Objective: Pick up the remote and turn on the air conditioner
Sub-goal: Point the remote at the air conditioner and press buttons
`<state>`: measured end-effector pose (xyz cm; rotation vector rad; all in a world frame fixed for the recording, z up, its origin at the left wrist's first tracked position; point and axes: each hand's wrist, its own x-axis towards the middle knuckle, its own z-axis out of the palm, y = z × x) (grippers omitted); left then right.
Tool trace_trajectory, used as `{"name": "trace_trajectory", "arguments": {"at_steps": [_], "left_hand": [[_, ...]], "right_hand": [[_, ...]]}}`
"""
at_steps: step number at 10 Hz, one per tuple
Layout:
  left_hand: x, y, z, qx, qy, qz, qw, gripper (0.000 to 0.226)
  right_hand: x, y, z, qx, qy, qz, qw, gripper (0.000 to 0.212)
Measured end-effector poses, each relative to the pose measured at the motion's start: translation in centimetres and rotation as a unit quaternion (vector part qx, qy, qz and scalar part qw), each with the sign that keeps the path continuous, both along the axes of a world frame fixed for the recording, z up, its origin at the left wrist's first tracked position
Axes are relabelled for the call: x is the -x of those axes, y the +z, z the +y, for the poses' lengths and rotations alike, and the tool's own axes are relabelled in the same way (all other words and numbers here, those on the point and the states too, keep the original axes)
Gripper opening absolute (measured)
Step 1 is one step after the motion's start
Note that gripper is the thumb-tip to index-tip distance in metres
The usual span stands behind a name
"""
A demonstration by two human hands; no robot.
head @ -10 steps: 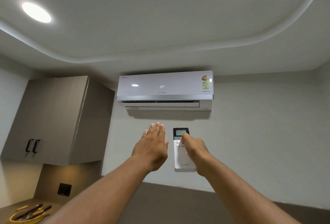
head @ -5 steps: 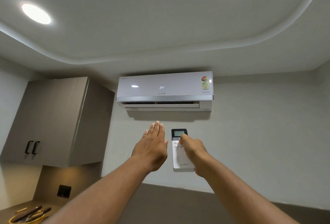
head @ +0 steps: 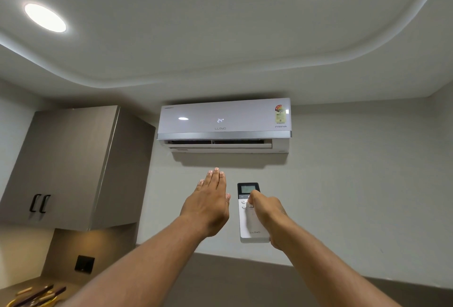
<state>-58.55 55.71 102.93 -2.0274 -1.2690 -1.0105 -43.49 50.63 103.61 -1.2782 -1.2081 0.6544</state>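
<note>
Two bare forearms reach up and forward from the bottom of the view. The right hand grips the remote from its right side, fingers wrapped behind it and the thumb pressed on the upper buttons just under the small screen. The remote stands upright, screen end up, aimed at the wall. Just beside it, not touching, the left hand is flat and holds nothing, fingers straight and together, pointing up.

At the lower left corner, a yellow dish holds some dark utensils on a counter. Above it a dark switch plate sits on the wall, under a grey cabinet with two black handles.

Farther off, high on the wall, the air conditioner shows "24°" on its front, and its bottom flap is slightly open. Two round ceiling lights glow above.
</note>
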Motion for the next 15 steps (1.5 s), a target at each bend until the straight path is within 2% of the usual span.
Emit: {"name": "trace_trajectory", "arguments": {"at_steps": [15], "left_hand": [[-0.03, 0.35, 0.33, 0.001, 0.003, 0.011, 1.0, 0.06]], "right_hand": [[-0.06, 0.52, 0.41, -0.009, 0.008, -0.017, 1.0, 0.019]]}}
